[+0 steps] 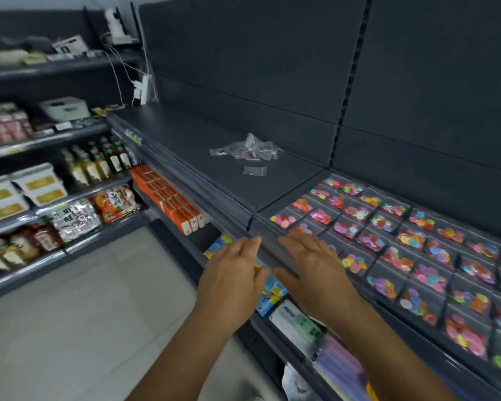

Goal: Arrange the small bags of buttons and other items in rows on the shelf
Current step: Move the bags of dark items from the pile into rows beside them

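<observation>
A loose pile of small clear bags lies on the dark shelf, with one bag apart in front of it. To the right, small bags of coloured buttons lie in neat rows on the adjoining shelf section. My left hand and my right hand hover side by side at the shelf's front edge, fingers stretched out, holding nothing. Both are well short of the loose pile.
Orange boxes and blue packets fill the shelves below. At the left, another rack carries bottles, snack packs and tubs. White cables and an adapter hang at the back left. The floor is pale tile.
</observation>
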Motion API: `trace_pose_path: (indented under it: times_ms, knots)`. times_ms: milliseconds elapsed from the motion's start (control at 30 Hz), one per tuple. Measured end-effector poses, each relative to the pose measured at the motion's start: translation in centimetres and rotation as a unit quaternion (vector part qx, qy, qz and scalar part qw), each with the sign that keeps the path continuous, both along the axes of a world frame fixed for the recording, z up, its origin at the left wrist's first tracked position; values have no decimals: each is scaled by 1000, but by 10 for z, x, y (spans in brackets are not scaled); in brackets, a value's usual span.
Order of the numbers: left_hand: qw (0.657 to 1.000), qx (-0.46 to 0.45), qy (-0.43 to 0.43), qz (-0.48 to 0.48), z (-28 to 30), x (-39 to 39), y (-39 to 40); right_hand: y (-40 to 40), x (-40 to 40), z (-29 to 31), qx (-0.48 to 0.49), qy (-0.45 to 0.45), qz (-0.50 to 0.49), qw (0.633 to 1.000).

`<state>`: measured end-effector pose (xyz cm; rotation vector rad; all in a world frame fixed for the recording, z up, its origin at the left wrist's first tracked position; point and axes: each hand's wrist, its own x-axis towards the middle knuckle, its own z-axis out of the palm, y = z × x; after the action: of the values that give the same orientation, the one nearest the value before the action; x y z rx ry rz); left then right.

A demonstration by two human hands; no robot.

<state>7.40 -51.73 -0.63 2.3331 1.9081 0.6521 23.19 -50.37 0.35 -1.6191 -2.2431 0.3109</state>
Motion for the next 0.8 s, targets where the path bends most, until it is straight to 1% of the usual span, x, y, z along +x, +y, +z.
trace_pose_path:
  times_ms: [167,267,367,533,800]
  knots:
    - [1000,8,-3,19,0,-32,60,64,-36,-2,-10,-3,22,1000]
    - [1000,-9,-1,18,-1,-48,103,108,-50,-1,-12,1,26,1000]
    - [1000,-19,13,12,-2,-58,148,153,-55,1,-17,6,18,1000]
    - [1000,-22,11,-6,-1,-68,220,223,-58,1,-35,-8,7,999]
    - [998,-54,24,-16,-10,-77,319,290,-67,-13,-63,-2,-24,998]
